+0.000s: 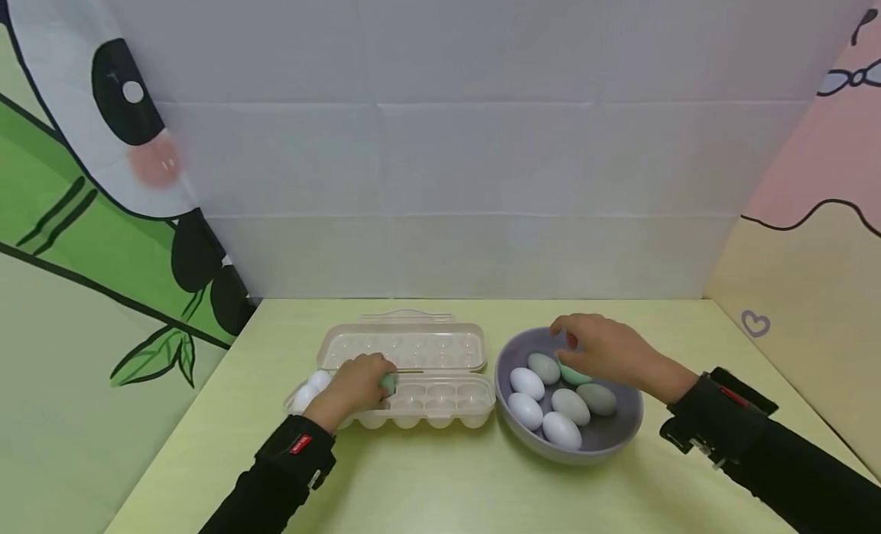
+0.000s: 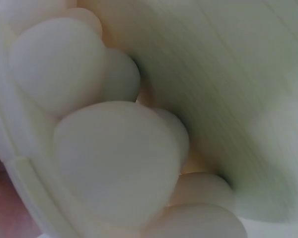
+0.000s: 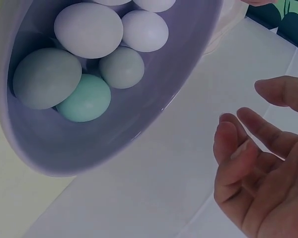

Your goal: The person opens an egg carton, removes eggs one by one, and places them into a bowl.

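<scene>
My left hand (image 1: 353, 385) is over the egg carton (image 1: 450, 413), its fingers round a green egg (image 1: 389, 383) at one of the cups. White eggs (image 1: 310, 389) sit in the carton's left end, partly behind that hand; the left wrist view shows a white egg (image 2: 116, 158) up close. Above the far right rim of the purple bowl (image 1: 505, 362) hovers my right hand (image 1: 609, 350), fingers loosely bent. Nothing lies between its fingers in the right wrist view. Beneath it in the bowl is a mint green egg (image 3: 84, 98), beside a grey-green egg (image 3: 47, 78).
The carton's clear lid (image 1: 402, 346) is folded back behind it. Several more white and grey-green eggs, such as a white egg (image 1: 562, 431), fill the bowl. Both stand on a pale yellow table (image 1: 413, 480), with a white covered wall (image 1: 482, 174) behind.
</scene>
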Demonstrator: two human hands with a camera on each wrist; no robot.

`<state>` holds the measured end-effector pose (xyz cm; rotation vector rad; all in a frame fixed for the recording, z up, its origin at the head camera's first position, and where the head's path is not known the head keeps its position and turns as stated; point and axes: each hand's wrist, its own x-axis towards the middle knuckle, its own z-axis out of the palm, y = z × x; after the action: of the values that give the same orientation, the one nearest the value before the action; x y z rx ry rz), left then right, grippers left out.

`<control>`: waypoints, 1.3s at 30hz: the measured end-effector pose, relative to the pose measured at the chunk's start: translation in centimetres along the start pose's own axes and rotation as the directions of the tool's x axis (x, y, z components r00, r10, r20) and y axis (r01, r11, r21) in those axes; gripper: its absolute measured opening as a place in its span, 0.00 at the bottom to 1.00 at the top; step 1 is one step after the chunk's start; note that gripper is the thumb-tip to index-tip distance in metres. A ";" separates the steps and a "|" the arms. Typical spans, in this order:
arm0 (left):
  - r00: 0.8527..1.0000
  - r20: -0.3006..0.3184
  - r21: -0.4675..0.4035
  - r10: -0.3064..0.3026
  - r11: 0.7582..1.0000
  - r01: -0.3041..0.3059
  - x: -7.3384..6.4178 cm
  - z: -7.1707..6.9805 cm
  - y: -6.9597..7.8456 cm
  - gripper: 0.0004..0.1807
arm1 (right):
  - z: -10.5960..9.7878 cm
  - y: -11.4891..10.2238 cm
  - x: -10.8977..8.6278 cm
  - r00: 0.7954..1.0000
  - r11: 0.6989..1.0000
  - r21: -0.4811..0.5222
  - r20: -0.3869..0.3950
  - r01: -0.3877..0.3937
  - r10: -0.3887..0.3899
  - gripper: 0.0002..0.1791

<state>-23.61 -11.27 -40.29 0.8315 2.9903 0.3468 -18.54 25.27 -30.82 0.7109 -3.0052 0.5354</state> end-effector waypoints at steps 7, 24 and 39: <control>0.997 -0.073 -0.044 0.029 0.999 -0.033 -0.1 0.0 -0.5 0.15 | 0.3 -0.1 0.0 1.000 1.000 0.009 0.004 0.000 0.000 0.14; 0.908 -0.409 -0.164 0.087 0.972 -0.167 -0.3 -2.9 1.9 0.21 | 1.0 -0.5 0.8 1.000 1.000 0.015 0.007 0.018 -0.018 0.13; 0.812 -0.564 -0.486 0.151 0.734 -0.474 -0.5 -4.3 10.7 0.21 | 2.6 -5.2 2.3 0.952 0.892 0.373 0.063 0.255 -0.298 0.34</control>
<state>-18.03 -3.47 -33.78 1.3218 2.7462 1.6758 -18.21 19.08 -31.37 1.2095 -2.8552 1.0787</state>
